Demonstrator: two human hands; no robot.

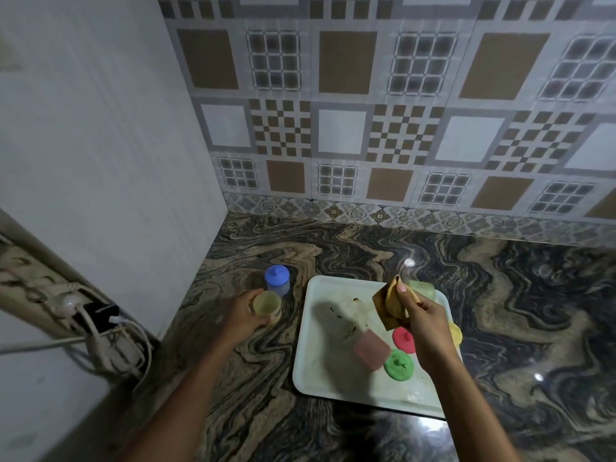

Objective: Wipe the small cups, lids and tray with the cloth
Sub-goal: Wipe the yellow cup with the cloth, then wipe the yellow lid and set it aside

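The left hand (245,313) grips a translucent yellow cup (266,303), round and open-mouthed, over the swirled dark stone counter (500,311). Just beyond that hand stands a translucent cup capped with a blue knobbed lid (276,280). The right hand (421,320) is closed around a bunched tan cloth (388,300), held above a white rectangular tray (311,371) with rounded corners and scattered dark crumbs. Under and beside the right hand the tray holds a pink cup (370,350) on its side, a red lid (401,340), a green lid (398,365), a yellow lid (456,333) and a pale green cup (421,288). Patterned tiles (346,135) back the counter.
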